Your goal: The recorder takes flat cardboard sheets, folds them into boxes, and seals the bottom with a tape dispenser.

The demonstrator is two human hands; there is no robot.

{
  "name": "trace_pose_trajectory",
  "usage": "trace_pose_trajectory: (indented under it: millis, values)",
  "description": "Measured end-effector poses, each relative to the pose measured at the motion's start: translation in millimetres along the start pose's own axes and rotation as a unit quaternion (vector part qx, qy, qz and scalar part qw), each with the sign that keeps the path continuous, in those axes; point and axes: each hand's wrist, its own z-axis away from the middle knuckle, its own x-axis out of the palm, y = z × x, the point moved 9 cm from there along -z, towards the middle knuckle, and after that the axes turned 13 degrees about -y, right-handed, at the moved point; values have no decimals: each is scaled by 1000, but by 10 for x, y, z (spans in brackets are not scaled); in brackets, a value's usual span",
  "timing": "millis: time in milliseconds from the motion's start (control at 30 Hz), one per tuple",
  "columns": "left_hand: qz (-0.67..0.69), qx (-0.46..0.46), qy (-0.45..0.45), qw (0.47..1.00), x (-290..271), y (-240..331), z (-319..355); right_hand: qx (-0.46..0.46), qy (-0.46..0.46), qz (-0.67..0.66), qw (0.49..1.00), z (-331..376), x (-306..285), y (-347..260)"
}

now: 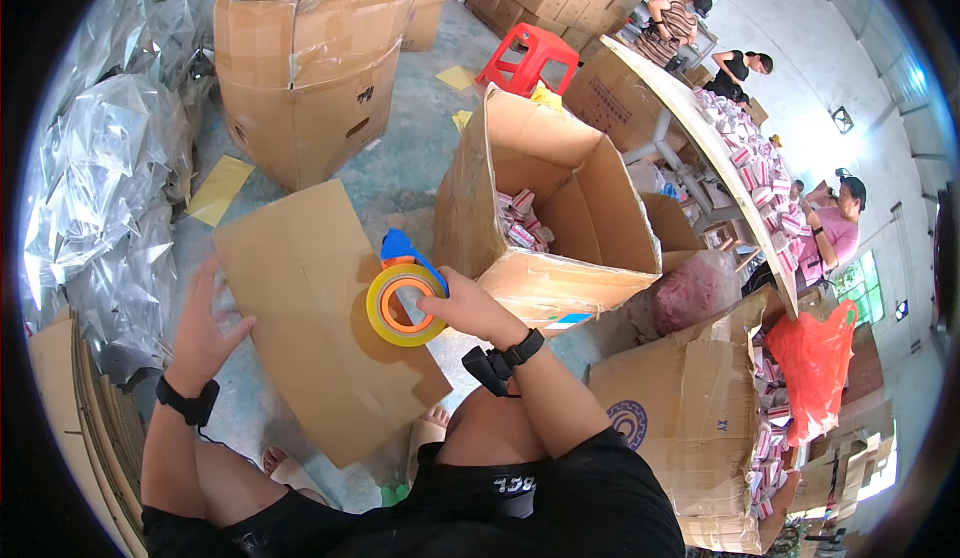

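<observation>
My right hand [470,306] is closed round a tape dispenser [393,293] with an orange and blue frame and a wide roll of yellowish clear tape. The dispenser is above a flat brown cardboard carton [330,358] in front of me, whose lower right corner has a notch. At the carton's left edge is my left hand [205,326], fingers stretched and thumb apart. Its thumb and fingertips reach the edge; whether they press on it I cannot tell. Black straps with small devices circle both wrists.
An open box [560,288] with small pink-and-white packs is ahead right; a tall carton [300,78] is far left. Silvery sheeting [110,208] and stacked cardboard [85,438] line the left. A packed box [680,418] stands right. People work at a table [700,123] beyond a red stool [528,58].
</observation>
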Motion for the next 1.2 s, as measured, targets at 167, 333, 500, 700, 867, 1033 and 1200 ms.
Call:
trace_pose_trajectory:
  millis: [167,333,500,700,867,1033,1200]
  values:
    - [261,-71,-130,954,462,-217,191,-21,-73,-10,997,-130,288,189]
    - [25,-90,-223,970,435,-382,253,27,-121,-123,985,-216,620,267]
    - [27,-54,-176,983,249,-142,262,18,-134,-147,980,-218,744,83]
    - [-40,-33,-169,984,182,-134,301,-50,-178,129,974,-50,1010,-403]
    - [-41,-37,-180,982,155,-92,307,-149,-218,237,935,245,1300,-820]
    - [-90,-23,-184,979,177,-14,231,-158,-249,332,896,230,1487,-605]
    - [-95,-17,-184,978,166,-27,231,-222,-208,282,910,280,1420,-660]
